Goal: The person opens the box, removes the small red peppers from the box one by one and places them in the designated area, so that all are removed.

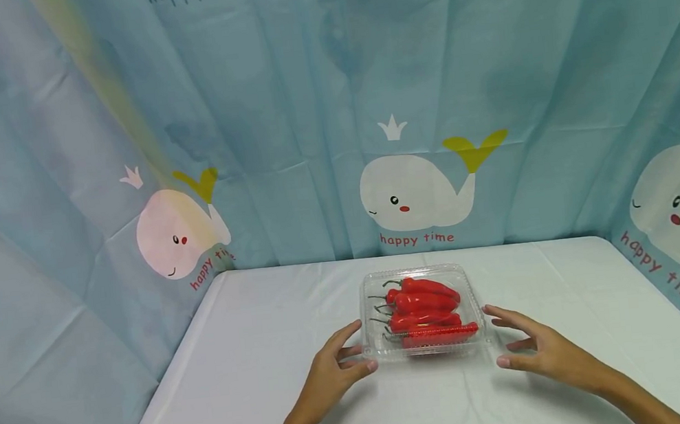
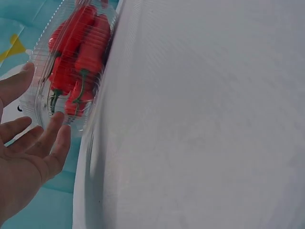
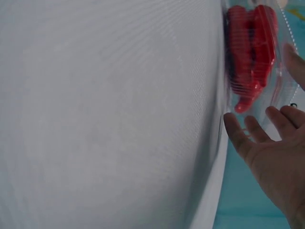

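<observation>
A clear plastic clamshell box point(image 1: 417, 354) with several red chili peppers point(image 1: 427, 301) inside sits on the white table, its lid down over them. Green stems point toward the left side. My left hand point(image 1: 332, 370) is at the box's near left corner, fingers spread and lightly bent, fingertips right at the wall. On the other side, my right hand point(image 1: 544, 349) stands a little off the near right corner, thumb and fingers apart. Both wrist views show the peppers through the ribbed plastic, with the left hand point(image 2: 33, 148) and right hand point(image 3: 271, 148) gripping nothing.
The white-covered table point(image 1: 256, 359) ends at the back against a blue curtain point(image 1: 291, 106) printed with whales and lettering. More of the curtain hangs along the left and right sides of the table.
</observation>
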Demonstrator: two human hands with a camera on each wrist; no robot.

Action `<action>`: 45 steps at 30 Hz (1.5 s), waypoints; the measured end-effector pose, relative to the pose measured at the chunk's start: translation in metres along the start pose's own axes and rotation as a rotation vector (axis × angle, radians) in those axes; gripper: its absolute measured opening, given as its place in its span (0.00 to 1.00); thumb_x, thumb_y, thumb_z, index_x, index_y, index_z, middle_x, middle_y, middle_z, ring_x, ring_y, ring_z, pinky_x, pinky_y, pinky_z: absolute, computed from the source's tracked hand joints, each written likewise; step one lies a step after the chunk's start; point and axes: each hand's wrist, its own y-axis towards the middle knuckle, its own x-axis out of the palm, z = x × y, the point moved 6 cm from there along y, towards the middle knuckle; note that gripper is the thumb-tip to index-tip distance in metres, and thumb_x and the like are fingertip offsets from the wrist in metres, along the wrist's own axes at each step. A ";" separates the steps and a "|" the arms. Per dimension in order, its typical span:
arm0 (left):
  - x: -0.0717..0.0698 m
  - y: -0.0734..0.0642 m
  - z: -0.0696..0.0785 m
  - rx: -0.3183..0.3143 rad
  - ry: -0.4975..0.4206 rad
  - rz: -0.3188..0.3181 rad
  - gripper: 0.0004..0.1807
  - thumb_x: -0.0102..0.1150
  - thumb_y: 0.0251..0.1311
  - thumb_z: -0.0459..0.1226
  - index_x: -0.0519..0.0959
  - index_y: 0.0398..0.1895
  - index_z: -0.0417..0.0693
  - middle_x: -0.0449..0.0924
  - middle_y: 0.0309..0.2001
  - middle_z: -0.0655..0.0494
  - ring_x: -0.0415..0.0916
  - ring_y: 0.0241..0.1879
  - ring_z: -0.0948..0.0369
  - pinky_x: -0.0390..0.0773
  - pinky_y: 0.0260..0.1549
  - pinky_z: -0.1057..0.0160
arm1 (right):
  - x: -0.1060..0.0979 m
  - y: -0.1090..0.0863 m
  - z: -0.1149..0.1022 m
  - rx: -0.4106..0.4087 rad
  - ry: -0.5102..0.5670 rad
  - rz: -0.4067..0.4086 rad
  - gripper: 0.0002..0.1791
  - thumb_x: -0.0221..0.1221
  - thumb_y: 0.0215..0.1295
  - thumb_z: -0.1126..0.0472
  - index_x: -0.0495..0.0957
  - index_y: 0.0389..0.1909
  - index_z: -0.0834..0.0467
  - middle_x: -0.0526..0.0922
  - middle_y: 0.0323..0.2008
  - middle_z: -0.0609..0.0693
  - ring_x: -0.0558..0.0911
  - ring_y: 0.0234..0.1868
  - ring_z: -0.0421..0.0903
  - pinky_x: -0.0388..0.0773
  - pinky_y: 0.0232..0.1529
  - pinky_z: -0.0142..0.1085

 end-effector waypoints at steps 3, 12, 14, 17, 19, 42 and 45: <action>0.000 0.001 -0.002 -0.001 -0.028 0.000 0.42 0.76 0.64 0.39 0.68 0.80 0.56 0.64 0.79 0.46 0.78 0.66 0.42 0.86 0.53 0.61 | 0.001 0.000 -0.001 -0.025 -0.005 0.002 0.44 0.69 0.70 0.56 0.60 0.83 0.51 0.70 0.76 0.58 0.77 0.70 0.45 0.85 0.55 0.38; -0.002 0.002 -0.006 0.007 -0.101 -0.003 0.39 0.71 0.66 0.31 0.69 0.79 0.50 0.62 0.80 0.42 0.80 0.65 0.42 0.86 0.52 0.63 | 0.003 0.000 0.005 0.023 0.023 0.004 0.43 0.69 0.70 0.56 0.61 0.82 0.47 0.69 0.77 0.54 0.77 0.70 0.56 0.84 0.55 0.37; -0.003 0.002 -0.007 0.012 -0.113 0.000 0.38 0.71 0.65 0.31 0.70 0.79 0.49 0.62 0.80 0.42 0.79 0.65 0.42 0.86 0.53 0.63 | 0.003 0.000 0.005 0.024 0.028 -0.004 0.43 0.69 0.70 0.56 0.61 0.83 0.47 0.68 0.78 0.55 0.77 0.70 0.58 0.84 0.54 0.38; -0.004 0.003 -0.009 0.010 -0.140 0.001 0.38 0.71 0.65 0.32 0.70 0.79 0.48 0.62 0.80 0.42 0.79 0.65 0.42 0.86 0.53 0.63 | 0.004 0.000 0.004 0.028 0.039 -0.015 0.43 0.68 0.71 0.57 0.60 0.83 0.46 0.68 0.78 0.58 0.78 0.68 0.61 0.85 0.53 0.38; -0.004 0.003 -0.010 0.004 -0.157 0.000 0.38 0.71 0.65 0.31 0.70 0.78 0.47 0.63 0.80 0.43 0.79 0.65 0.42 0.86 0.53 0.63 | 0.004 0.000 0.001 0.022 0.042 -0.022 0.43 0.68 0.71 0.57 0.60 0.83 0.46 0.68 0.77 0.60 0.79 0.67 0.63 0.85 0.52 0.38; -0.001 0.007 -0.009 0.016 -0.210 0.043 0.34 0.67 0.65 0.24 0.72 0.75 0.37 0.66 0.77 0.40 0.85 0.57 0.45 0.84 0.52 0.68 | 0.003 0.001 0.002 0.014 0.039 -0.004 0.40 0.68 0.72 0.56 0.64 0.81 0.45 0.66 0.79 0.58 0.81 0.66 0.59 0.86 0.51 0.36; 0.000 0.007 -0.009 -0.004 -0.222 0.060 0.33 0.67 0.65 0.24 0.73 0.74 0.37 0.66 0.77 0.40 0.85 0.58 0.45 0.84 0.52 0.68 | 0.004 0.001 0.001 0.003 0.035 -0.003 0.40 0.68 0.72 0.56 0.64 0.81 0.46 0.66 0.79 0.59 0.81 0.66 0.59 0.86 0.51 0.36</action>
